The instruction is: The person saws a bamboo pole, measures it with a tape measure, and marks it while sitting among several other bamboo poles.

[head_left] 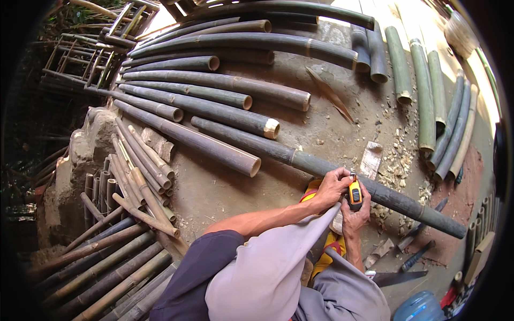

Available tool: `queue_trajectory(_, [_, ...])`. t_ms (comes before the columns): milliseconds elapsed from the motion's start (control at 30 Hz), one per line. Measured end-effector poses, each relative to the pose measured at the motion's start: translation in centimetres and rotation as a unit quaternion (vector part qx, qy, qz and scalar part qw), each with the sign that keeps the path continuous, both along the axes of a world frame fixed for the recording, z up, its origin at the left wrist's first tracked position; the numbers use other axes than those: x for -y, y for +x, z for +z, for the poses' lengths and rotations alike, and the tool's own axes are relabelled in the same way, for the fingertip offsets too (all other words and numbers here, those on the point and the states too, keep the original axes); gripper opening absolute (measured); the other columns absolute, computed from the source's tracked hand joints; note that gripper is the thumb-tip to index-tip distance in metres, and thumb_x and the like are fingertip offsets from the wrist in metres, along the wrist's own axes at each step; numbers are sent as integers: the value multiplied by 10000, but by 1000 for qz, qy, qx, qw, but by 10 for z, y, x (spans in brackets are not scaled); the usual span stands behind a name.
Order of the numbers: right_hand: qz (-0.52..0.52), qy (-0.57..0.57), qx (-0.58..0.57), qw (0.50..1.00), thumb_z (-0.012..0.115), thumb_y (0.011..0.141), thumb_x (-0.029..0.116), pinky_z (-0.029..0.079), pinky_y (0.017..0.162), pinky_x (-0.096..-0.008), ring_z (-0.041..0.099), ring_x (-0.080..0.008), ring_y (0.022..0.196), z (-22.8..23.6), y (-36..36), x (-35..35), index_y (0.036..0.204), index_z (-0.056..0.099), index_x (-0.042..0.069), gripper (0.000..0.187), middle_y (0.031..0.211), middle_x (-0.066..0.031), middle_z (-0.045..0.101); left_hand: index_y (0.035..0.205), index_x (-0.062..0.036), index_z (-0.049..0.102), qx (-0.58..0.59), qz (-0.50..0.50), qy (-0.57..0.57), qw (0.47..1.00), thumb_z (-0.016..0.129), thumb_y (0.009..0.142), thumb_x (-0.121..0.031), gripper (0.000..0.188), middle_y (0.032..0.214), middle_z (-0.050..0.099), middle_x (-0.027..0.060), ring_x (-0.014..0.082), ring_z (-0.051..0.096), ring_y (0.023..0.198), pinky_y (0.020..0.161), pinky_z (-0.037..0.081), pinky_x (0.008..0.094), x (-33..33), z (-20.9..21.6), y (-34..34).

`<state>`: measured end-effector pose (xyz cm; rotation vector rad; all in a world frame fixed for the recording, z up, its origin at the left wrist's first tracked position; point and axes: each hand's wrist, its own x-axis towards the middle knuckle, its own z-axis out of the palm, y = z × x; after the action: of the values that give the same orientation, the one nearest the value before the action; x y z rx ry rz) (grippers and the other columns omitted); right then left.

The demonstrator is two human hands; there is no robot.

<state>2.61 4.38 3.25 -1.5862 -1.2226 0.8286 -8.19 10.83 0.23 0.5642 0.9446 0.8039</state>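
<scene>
A long dark bamboo pole (407, 203) lies diagonally across the dirt ground, from upper left to lower right. My right hand (356, 219) holds a yellow and black tape measure (354, 197) against the pole. My left hand (331, 188) reaches over from the left. Its fingers curl onto the pole right beside the tape measure and touch its top. Both hands meet at the same spot on the pole. My knees, in grey cloth (267, 273), fill the lower middle.
Several thick bamboo poles (214, 109) lie side by side behind. Greener ones (425, 101) are at the right. Thin bamboo sticks (142, 171) pile at the left. A large blade (399, 278), small tools (417, 255), wood chips (396, 160) and a blue bottle (420, 307) lie at the lower right.
</scene>
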Motion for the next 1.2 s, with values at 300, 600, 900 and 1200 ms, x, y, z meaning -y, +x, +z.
queue_trajectory(300, [190, -24, 223, 956, 618, 643, -58, 480, 865, -410, 615, -380, 976, 16, 50, 42, 1109, 560, -9, 472, 1050, -200, 613, 979, -35, 486, -164, 473, -52, 864, 588, 877, -8, 146, 767, 579, 102, 205, 580, 581, 482, 495, 310, -83, -27, -369])
queue_trajectory(600, [366, 2, 281, 887, 810, 613, 149, 517, 859, -411, 627, -370, 991, 4, 49, 24, 1158, 549, -4, 624, 1085, -203, 621, 983, -40, 713, -505, 423, -91, 747, 637, 810, -12, 192, 762, 644, 83, 180, 566, 574, 517, 487, 309, -166, -134, -556])
queue_trajectory(900, [330, -8, 286, 900, 772, 635, 108, 544, 797, -372, 642, -304, 950, 11, 33, 0, 1159, 538, 19, 581, 1073, -146, 623, 815, -26, 701, -575, 431, -151, 678, 710, 754, -148, 137, 689, 642, 73, 198, 557, 536, 544, 492, 360, -182, -169, -632])
queue_trajectory(1200, [238, -22, 317, 918, 769, 604, 75, 523, 863, -398, 619, -338, 1009, 11, 35, -10, 1149, 536, 7, 597, 1090, -169, 611, 1018, -65, 687, -860, 56, 88, 499, 531, 795, -210, 308, 962, 690, 177, 325, 648, 916, 828, 478, 395, -163, -145, -607])
